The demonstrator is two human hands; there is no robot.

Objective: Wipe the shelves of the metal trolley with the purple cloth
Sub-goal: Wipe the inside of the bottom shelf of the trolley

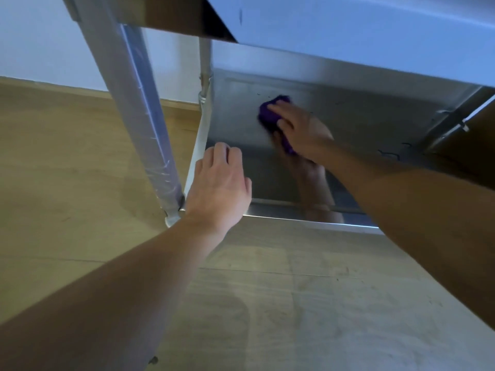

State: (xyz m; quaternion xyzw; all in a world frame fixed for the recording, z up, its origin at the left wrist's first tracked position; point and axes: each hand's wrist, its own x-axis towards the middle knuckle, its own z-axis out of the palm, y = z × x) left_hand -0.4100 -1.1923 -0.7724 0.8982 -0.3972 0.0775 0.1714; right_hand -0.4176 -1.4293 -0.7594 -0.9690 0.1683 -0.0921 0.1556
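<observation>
The metal trolley's lower shelf is a shiny steel tray seen from above, under an upper shelf. My right hand presses the crumpled purple cloth onto the middle of the lower shelf, with the fingers lying over the cloth and hiding much of it. My left hand rests on the shelf's front left corner, fingers bent over the rim beside the front left leg. The right forearm is mirrored in the steel.
The wooden floor spreads left and in front of the trolley. A white wall stands behind. The trolley's rear left post and a right post frame the shelf. The upper shelf overhangs the far part.
</observation>
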